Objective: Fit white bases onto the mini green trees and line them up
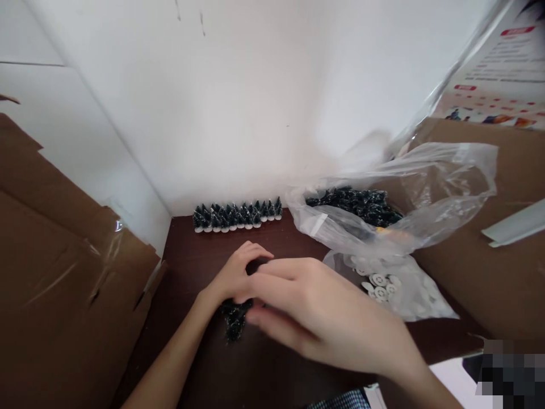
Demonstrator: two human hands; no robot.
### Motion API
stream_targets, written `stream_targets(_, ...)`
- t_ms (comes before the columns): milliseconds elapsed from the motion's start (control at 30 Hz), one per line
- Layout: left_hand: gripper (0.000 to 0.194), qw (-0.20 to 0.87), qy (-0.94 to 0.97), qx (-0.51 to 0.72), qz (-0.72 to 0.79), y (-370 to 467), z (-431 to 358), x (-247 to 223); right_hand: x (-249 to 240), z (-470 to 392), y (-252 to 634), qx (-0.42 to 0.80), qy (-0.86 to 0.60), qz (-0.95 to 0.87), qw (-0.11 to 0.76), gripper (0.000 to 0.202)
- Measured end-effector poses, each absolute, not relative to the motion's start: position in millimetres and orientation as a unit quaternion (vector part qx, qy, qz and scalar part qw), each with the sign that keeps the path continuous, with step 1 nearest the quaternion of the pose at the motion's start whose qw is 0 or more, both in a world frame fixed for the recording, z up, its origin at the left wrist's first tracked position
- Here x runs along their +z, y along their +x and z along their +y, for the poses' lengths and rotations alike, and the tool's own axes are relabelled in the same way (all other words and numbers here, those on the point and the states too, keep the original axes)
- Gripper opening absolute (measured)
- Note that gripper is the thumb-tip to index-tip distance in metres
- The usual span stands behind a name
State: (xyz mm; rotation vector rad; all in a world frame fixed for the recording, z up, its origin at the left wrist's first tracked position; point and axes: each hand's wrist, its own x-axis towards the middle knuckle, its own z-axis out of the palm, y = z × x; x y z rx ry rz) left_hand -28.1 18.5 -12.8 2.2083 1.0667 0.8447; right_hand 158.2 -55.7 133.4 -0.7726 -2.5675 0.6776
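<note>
Over the table my left hand [237,275] is closed around a small snow-flecked bottle-brush tree [235,322], whose dark green branches hang below the fingers with the tip downward. The tree's upper end is hidden by the hands. My right hand [313,309] overlaps the left from the right side, thumb and fingers drawn together; whatever is between them is out of sight. To the right lies a clear plastic bag [426,295] of round white bases [380,287]. Behind my hands, several such trees on white bases [227,217] stand upright in rows.
A larger open plastic bag [451,182] holds many dark trees [353,204] at the back right. Cardboard boxes flank the dark brown table [191,250] at left [63,272] and right [502,278]. A white wall [238,102] closes off the back.
</note>
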Motion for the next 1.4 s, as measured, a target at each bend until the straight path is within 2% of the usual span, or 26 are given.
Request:
stream_targets(167, 0.039, 0.264, 0.876, 0.199, 0.351, -22, 8, 5, 93, -63, 220, 0.236, -0.494, -0.825, 0.139, 0.017)
stream_targets(300, 0.037, 0.229, 0.889, 0.151, 0.367, -20, 7, 5, 54, -65, 261, 0.199, -0.62, -0.757, 0.055, 0.018)
stream_targets(433, 0.035, 0.223, 0.892, 0.131, 0.371, -19, 7, 1, 34, -66, 271, 0.13, -0.671, -0.727, -0.07, 0.011)
stream_targets(600, 0.046, 0.214, 0.899, 0.141, 0.355, -17, 6, -3, 32, -64, 260, 0.116, -0.687, -0.706, -0.129, 0.013)
stream_targets(800, 0.038, 0.203, 0.91, 0.14, 0.335, -14, 4, -6, 24, -64, 261, 0.12, -0.687, -0.709, -0.106, 0.015)
stream_targets(1100, 0.016, 0.226, 0.897, 0.169, 0.339, -13, 7, -5, 16, -63, 272, 0.131, -0.673, -0.726, -0.049, 0.016)
stream_targets(1200, 0.015, 0.221, 0.896, 0.178, 0.342, -15, 9, -5, 17, -63, 275, 0.117, -0.677, -0.725, -0.039, 0.021)
stream_targets(1400, 0.014, 0.219, 0.894, 0.185, 0.346, -16, 9, -3, 15, -56, 277, 0.052, -0.698, -0.714, -0.019, 0.016)
